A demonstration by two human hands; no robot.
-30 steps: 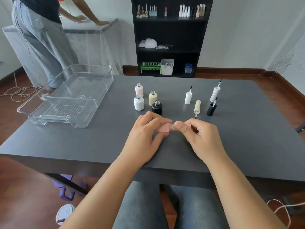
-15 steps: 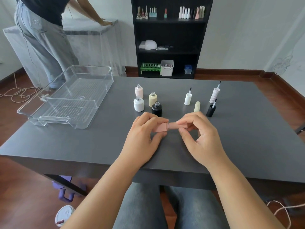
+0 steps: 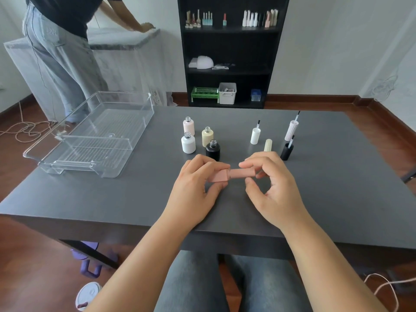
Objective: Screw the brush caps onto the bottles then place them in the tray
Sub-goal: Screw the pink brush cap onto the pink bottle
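Observation:
My left hand (image 3: pixel 198 188) grips a salmon-pink bottle (image 3: pixel 219 176) held sideways over the table's front middle. My right hand (image 3: pixel 270 188) pinches the matching pink brush cap (image 3: pixel 242 173), which sits on the bottle's neck. Behind them stand several open bottles: pale pink (image 3: pixel 188 126), white (image 3: pixel 188 143), cream (image 3: pixel 207 136) and black (image 3: pixel 212 150). To the right are loose brush caps: white (image 3: pixel 255 135), cream (image 3: pixel 267 145), black (image 3: pixel 287 151) and a tall ribbed pink one (image 3: pixel 291 130). The clear plastic tray (image 3: pixel 135 140) lies at the table's left with nothing in it.
The dark grey table (image 3: pixel 337 199) carries everything. Beyond it stands a black shelf unit (image 3: pixel 229 52) with bottles and boxes. A person (image 3: pixel 63 46) stands at the back left by a covered counter. Cables lie on the wooden floor.
My right hand's fingers have turned around the pink cap, and more of the cap now shows between my hands. The bottle stays in my left hand.

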